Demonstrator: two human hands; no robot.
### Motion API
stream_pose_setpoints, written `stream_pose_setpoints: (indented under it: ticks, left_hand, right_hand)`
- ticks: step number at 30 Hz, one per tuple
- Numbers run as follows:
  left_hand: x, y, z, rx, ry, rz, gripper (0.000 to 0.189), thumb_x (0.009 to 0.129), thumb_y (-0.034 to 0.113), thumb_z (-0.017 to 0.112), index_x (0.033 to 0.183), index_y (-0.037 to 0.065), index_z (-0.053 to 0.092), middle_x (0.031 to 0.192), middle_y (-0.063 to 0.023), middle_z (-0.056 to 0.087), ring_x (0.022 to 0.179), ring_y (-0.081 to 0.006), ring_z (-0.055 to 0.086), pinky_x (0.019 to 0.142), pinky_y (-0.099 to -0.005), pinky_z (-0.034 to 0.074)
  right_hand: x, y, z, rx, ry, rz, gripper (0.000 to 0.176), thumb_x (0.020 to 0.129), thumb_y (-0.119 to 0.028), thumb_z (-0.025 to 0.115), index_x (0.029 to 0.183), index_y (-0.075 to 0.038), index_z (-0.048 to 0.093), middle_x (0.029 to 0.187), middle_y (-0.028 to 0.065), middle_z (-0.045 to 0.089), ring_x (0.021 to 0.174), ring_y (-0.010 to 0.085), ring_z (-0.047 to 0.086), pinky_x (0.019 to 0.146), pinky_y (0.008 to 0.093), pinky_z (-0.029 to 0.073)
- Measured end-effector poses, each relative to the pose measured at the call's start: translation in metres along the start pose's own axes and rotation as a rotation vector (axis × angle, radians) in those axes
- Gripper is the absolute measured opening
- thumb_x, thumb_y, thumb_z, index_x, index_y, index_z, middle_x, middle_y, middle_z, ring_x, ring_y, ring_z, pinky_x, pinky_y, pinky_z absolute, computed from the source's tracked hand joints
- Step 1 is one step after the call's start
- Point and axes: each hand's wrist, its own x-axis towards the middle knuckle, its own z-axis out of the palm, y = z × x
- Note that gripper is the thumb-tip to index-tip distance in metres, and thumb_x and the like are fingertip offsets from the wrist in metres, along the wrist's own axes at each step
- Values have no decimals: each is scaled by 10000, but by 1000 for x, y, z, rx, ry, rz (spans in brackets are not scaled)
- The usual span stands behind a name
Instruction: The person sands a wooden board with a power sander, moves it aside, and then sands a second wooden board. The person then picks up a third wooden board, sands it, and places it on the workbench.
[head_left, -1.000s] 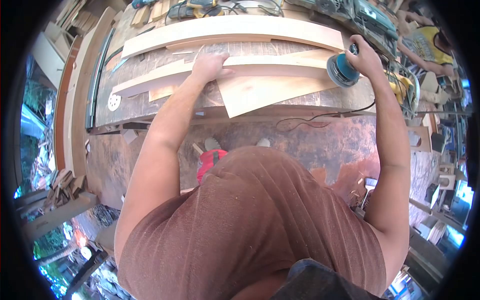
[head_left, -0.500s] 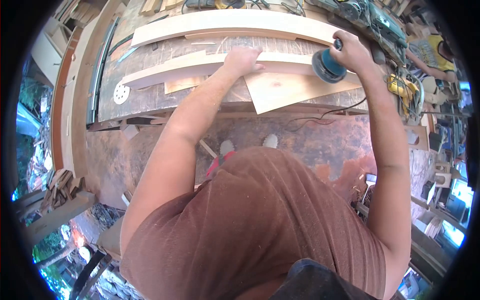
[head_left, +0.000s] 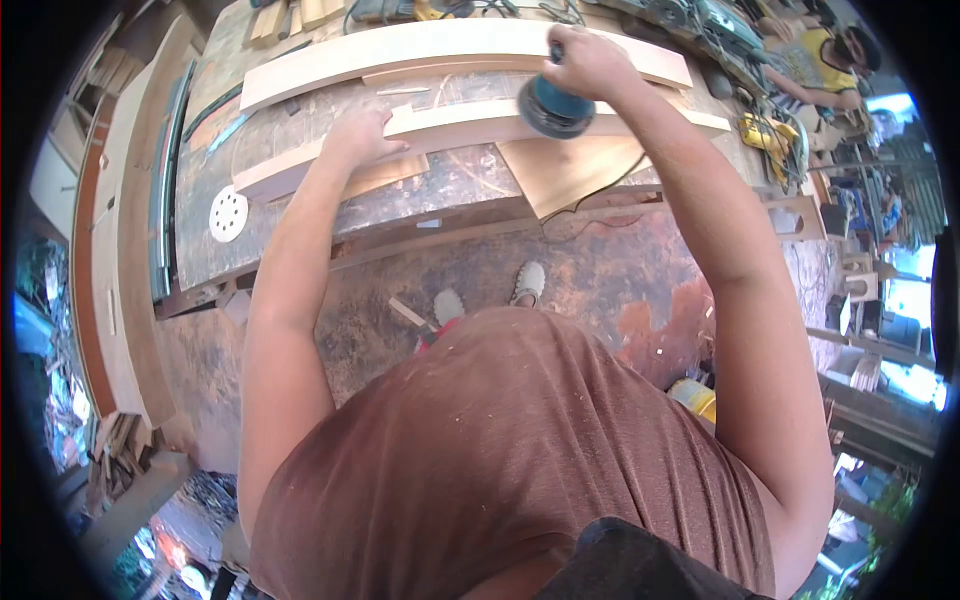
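Note:
A long, slightly curved wooden beam (head_left: 460, 128) lies across the workbench (head_left: 290, 225). My left hand (head_left: 358, 138) rests on the left part of this beam, thumb and fingers spread over its top. My right hand (head_left: 590, 65) is wrapped round the handle of a blue and black sander (head_left: 556, 106). The sander sits at the beam, right of its middle, and hides part of it. Behind lies a second, wider curved beam (head_left: 420, 48). Under the front beam a thin wooden board (head_left: 560, 180) sticks out toward me.
A white sanding disc with holes (head_left: 228, 214) lies at the bench's left front. A yellow power tool (head_left: 768, 140) stands at the right end, and more tools line the back. Another person (head_left: 815, 65) is at the upper right. A dark cord hangs near the front edge.
My right hand and the sander have moved left along the front beam. My left hand has also shifted left along it. The camera view has turned slightly.

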Motion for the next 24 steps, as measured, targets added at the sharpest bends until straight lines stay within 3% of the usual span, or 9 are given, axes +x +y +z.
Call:
stream_pose_setpoints:
  ticks: [3,9,11,17,24]
  left_hand:
    - [2,8,-3,-18,7,-20,624,760,549,767,1157,71,711,1080,-209,721,1031,-367,683,898,-466,530]
    - [-3,14,-9,-16,-3,-80,614,746,568,769,1089,61,724,1022,-205,730,989,-371,693,873,-469,537]
    - [-5,14,-10,-25,52,-47,595,723,583,772,979,46,761,952,-186,734,964,-361,687,887,-458,530]
    - [-5,12,-10,-16,34,-46,623,723,611,766,1002,54,743,961,-210,730,966,-368,696,837,-474,540]
    - [-6,15,-9,-13,51,-44,628,740,602,768,1047,55,744,983,-213,729,980,-367,695,857,-466,539]
  right_hand:
    - [13,-35,-3,-12,-97,-9,459,883,-393,610,1251,-120,608,1172,164,710,1093,327,686,934,468,541]
    - [18,-89,-8,4,-37,-18,449,872,-341,632,1260,-117,612,1161,177,711,1087,312,691,920,454,549]
    - [25,-97,-4,18,-30,-22,446,883,-366,617,1258,-124,597,1156,185,698,1062,350,684,900,483,544]
    - [27,-86,4,3,54,0,459,874,-354,613,1275,-132,589,1157,176,699,1073,344,684,901,481,545]
    - [20,-55,-3,-38,-60,137,465,876,-360,617,1293,-159,578,1156,137,712,1082,322,683,925,469,537]
